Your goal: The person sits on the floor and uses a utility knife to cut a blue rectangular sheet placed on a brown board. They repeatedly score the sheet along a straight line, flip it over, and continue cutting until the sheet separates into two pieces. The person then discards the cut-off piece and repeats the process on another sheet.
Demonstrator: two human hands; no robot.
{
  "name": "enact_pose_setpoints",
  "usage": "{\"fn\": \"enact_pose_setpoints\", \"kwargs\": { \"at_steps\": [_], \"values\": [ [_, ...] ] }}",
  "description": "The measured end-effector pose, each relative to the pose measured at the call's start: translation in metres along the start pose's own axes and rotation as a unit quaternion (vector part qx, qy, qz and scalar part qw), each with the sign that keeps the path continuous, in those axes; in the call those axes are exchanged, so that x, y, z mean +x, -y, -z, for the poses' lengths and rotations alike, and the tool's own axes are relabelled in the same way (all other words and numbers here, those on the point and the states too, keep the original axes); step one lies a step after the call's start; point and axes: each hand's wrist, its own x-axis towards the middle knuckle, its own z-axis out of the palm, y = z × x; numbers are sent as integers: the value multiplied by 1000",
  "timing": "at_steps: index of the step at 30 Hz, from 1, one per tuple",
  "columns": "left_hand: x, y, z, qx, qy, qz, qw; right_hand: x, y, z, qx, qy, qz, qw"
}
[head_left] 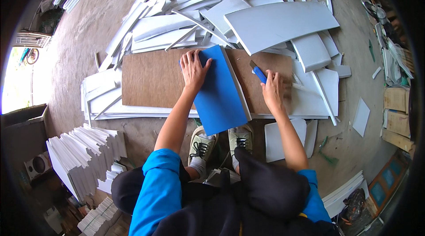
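Observation:
A blue rectangular sheet (223, 96) lies at a slant across a brown wooden board (150, 78), in front of my shoes. Along its right side a pale edge (240, 86) shows. My left hand (194, 70) rests on the sheet's upper left part, fingers spread and flat. To the right of the sheet, my right hand (273, 89) grips a blue utility knife (259, 74). Its blade is out and points up and to the left, apart from the sheet. White sheets (321, 96) lie under the wooden board.
Beyond the board heaps a pile of white offcuts (177, 27), with a large white panel (281, 23) on top. Stacked white pieces (84, 156) stand at the left. Cardboard boxes (395, 99) line the right side. A loose white piece (361, 117) lies on the floor.

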Motion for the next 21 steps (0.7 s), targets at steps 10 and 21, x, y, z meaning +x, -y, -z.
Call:
{"fn": "enact_pose_setpoints", "kwargs": {
  "at_steps": [10,21],
  "values": [
    [-8,-46,-11,3,5,9,1000,26,23,-14,237,135,-34,962],
    [21,-41,-21,17,-11,23,1000,76,84,-21,140,179,70,971]
  ]
}}
